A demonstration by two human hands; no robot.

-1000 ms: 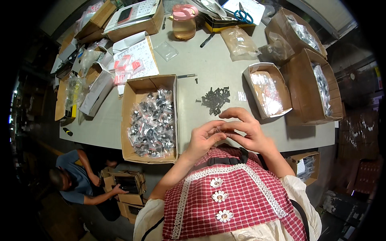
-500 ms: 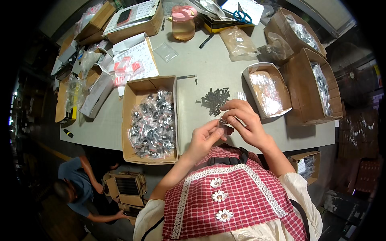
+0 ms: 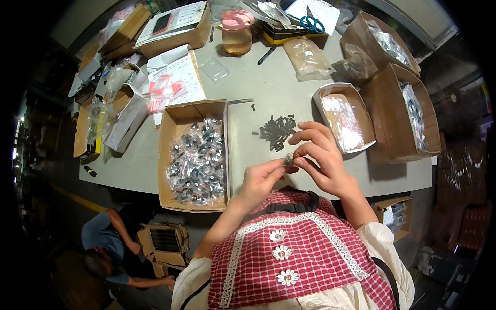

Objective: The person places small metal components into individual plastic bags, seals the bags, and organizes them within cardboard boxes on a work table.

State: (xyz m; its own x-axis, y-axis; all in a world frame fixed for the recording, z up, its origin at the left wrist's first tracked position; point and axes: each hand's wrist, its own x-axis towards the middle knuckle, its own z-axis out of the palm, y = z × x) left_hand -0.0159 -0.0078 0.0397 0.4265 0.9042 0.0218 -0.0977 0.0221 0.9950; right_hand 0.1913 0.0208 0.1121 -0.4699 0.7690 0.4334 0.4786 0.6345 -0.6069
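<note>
Between my two hands is a small clear plastic bag, shiny and partly covered by fingers; its contents are too small to make out. My left hand grips it between thumb and fingers. My right hand pinches its other side with thumb and index finger, the remaining fingers raised and apart. Just beyond my fingertips lies a loose heap of black screws. To the left, an open cardboard box holds many small filled clear bags. A shallow box with clear bags stands to the right.
Taller cartons line the right side. A pen, a pink-lidded jug, a flat clear bag and papers lie farther back. Blue-handled scissors rest at the back. At lower left, another person handles cartons below the table.
My hands have drawn closer around the small bag, which now looks folded or bunched between the fingertips. The other person at lower left has bent lower and shifted an arm.
</note>
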